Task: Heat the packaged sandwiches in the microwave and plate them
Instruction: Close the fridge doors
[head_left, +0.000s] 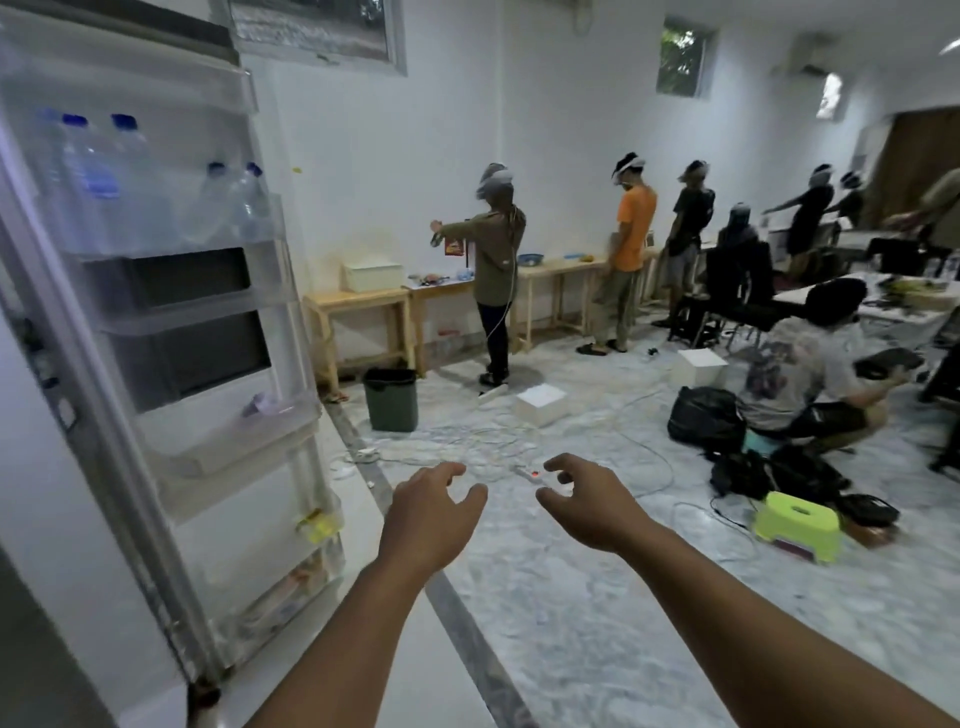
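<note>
Both my arms reach out over the floor. My left hand (431, 512) hangs in the middle with loosely curled fingers and holds nothing. Beside it, my right hand (584, 499) is also empty, its fingers relaxed and spread. On my left stands the open fridge door (171, 332), its shelves facing me; water bottles (104, 182) fill the top rack and small packets (314, 525) lie in the lower racks. No sandwiches, microwave or plate are in sight.
A green bin (390, 399) stands ahead on the floor, with cables and a power strip (540, 478) just beyond my hands. Several people stand at wooden tables (358, 301) along the far wall. One person (800, 374) sits low at the right near a lime stool (797, 525).
</note>
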